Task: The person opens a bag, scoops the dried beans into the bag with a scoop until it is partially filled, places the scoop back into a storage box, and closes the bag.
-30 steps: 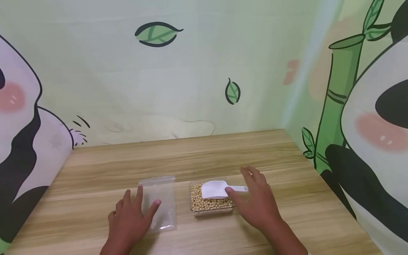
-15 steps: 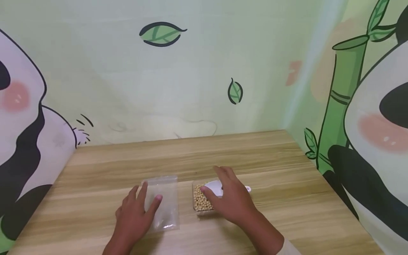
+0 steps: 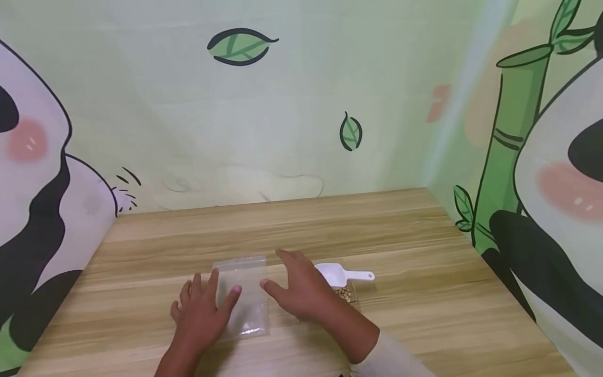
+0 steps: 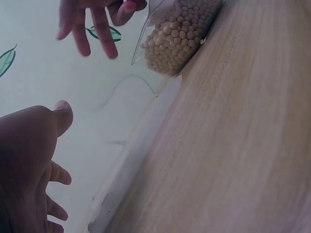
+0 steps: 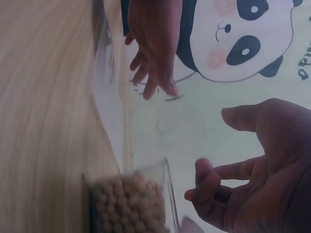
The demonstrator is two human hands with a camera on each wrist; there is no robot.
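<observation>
A clear zip bag [image 3: 252,306] lies flat on the wooden table. Over its left edge hovers my left hand [image 3: 200,311], fingers spread, holding nothing. My right hand [image 3: 303,290] is between the bag and a clear box of soybeans [image 3: 346,293], hiding most of the box from the head view; its thumb and fingers are apart with nothing in them. On top of the beans lies a white scoop [image 3: 336,275], handle pointing right. The right wrist view shows the soybeans [image 5: 129,204] through the box's clear wall, below the right hand [image 5: 257,170].
The wooden table [image 3: 400,235] runs back to a pale green wall [image 3: 301,94] printed with leaves. Panda and bamboo pictures [image 3: 523,131] cover the right side wall, and another panda is at the left.
My right hand has moved left from beside the scoop's handle, across the box, toward the bag. The scoop stays on the beans. My left hand has barely shifted.
</observation>
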